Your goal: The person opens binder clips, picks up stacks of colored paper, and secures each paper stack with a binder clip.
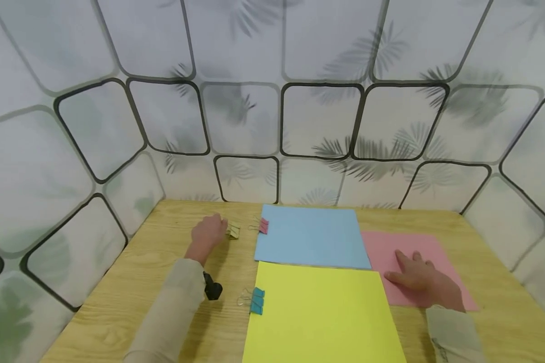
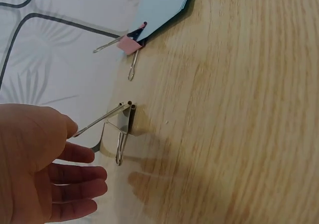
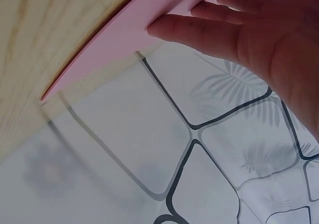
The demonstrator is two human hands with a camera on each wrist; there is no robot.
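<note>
My left hand [image 1: 209, 233] reaches toward a light yellow-green binder clip [image 1: 233, 231] on the table. In the left wrist view the thumb tip is right at the end of one wire handle of that binder clip [image 2: 125, 119], with the fingers loosely bent below. My right hand [image 1: 420, 275] rests on a pink sheet stack [image 1: 436, 249], fingers spread. In the right wrist view its fingertips meet the pink surface [image 3: 124, 40]. A pink binder clip [image 1: 264, 226] is clamped on the left edge of blue sheets [image 1: 313, 237].
Yellow sheets [image 1: 322, 317] lie in front of the blue ones, with a blue binder clip [image 1: 257, 301] on their left edge. The wooden table [image 1: 131, 297] meets a patterned wall covering [image 1: 318, 121] at the back and sides. A black device [image 1: 213, 288] hangs at the left wrist.
</note>
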